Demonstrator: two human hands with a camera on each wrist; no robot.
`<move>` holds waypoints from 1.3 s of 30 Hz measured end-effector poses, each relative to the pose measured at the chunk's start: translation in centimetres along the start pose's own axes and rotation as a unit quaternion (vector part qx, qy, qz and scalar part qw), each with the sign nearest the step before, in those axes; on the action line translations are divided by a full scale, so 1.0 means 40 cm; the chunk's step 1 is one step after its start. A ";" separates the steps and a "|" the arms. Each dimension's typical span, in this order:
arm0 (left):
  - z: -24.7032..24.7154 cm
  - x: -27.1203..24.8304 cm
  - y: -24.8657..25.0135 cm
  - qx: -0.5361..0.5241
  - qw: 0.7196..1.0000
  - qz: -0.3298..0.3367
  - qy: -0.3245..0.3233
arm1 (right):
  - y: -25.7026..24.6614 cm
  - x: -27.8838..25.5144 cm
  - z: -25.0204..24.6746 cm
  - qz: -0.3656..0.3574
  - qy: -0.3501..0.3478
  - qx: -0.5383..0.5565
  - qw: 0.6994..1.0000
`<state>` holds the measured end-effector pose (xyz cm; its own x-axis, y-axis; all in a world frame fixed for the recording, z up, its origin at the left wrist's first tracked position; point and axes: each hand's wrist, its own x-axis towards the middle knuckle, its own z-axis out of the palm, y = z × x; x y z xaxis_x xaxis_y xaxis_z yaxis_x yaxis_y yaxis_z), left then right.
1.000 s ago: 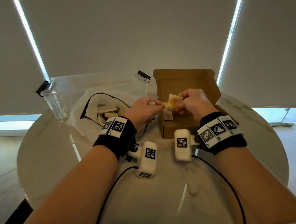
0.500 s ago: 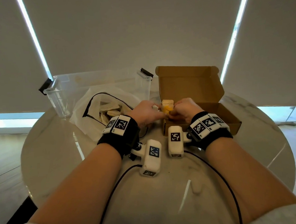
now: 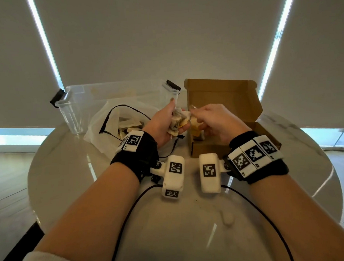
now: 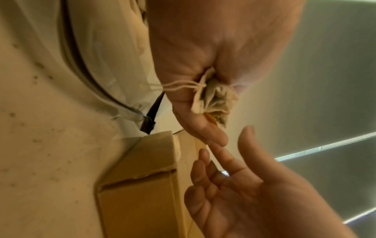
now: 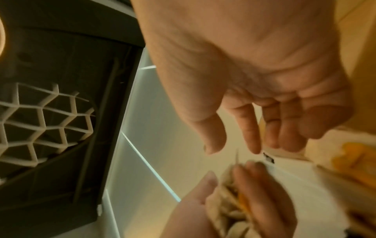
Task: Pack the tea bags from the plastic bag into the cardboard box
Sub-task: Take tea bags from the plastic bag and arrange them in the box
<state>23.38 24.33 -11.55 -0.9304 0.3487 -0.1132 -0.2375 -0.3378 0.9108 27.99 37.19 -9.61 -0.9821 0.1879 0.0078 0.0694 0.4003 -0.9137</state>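
Note:
My left hand [image 3: 174,120] is turned palm up beside the box's left wall and grips a crumpled bunch of tea bags [image 3: 178,120] with strings and a yellow tag [image 4: 213,99]. My right hand [image 3: 202,120] hovers just right of it, above the box's front left corner, with its fingers loosely bent [image 5: 250,136] and nothing in them. The brown cardboard box [image 3: 227,147] stands open with its lid upright, and tea bags with yellow tags [image 3: 197,131] stand in its left end. The white plastic bag [image 3: 99,130] lies open to the left with more tea bags [image 3: 129,125] inside.
A clear plastic tub [image 3: 76,107] with black clips stands behind the bag. Everything rests on a round glossy white table [image 3: 70,175]. Black cables [image 3: 128,222] run from my wrists across the near side, and a small pale lump [image 3: 227,217] lies there.
Both hands have risen from the box's front left corner. My right hand has let go of the yellow-tagged tea bag in the box, and my left hand has turned palm up with its bunch.

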 end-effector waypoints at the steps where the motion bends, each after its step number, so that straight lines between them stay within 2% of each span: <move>1: -0.001 0.001 -0.001 -0.005 1.000 0.000 -0.010 | -0.005 -0.009 0.006 0.002 -0.032 0.010 0.999; 3: -0.002 -0.001 -0.001 -0.002 0.999 0.001 -0.033 | -0.006 -0.019 0.013 -0.016 -0.047 0.027 0.998; 7: -0.002 -0.004 -0.008 0.043 0.996 0.013 -0.078 | -0.002 -0.014 0.012 -0.050 0.006 0.044 0.998; 11: -0.015 0.010 -0.011 -0.006 0.999 0.016 -0.046 | 0.005 0.001 -0.002 -0.020 0.062 0.085 0.994; 15: -0.022 0.012 -0.004 -0.045 0.998 0.015 -0.042 | 0.017 0.013 -0.011 -0.029 0.052 0.092 0.994; 19: -0.017 0.010 -0.009 -0.006 0.998 0.021 -0.062 | 0.023 0.012 0.010 -0.068 0.017 0.069 0.995; 22: -0.011 0.010 -0.009 0.018 0.998 0.033 -0.053 | 0.027 0.017 0.012 -0.081 0.064 0.054 0.993; 26: -0.014 0.011 -0.005 0.017 0.998 0.063 -0.016 | 0.029 0.025 -0.001 -0.079 0.111 0.094 0.986; 29: -0.010 0.006 -0.006 0.005 0.998 0.060 -0.031 | 0.027 0.024 -0.001 -0.100 0.099 0.089 0.986; 32: -0.006 0.006 -0.015 0.068 0.994 0.071 -0.053 | 0.020 0.015 0.008 -0.108 0.075 0.071 0.989; 35: -0.007 0.013 -0.024 0.097 0.991 0.086 -0.025 | 0.021 0.016 0.011 -0.107 0.080 0.080 0.988; 39: -0.015 0.014 -0.014 0.038 0.996 0.078 0.029 | 0.030 0.029 -0.004 -0.071 0.090 0.128 0.985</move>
<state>22.83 24.20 -12.36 -0.9694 0.2451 0.0102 -0.0696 -0.3149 0.9466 26.95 38.03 -10.61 -0.9301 0.3121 0.1936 -0.1349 0.1998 -0.9705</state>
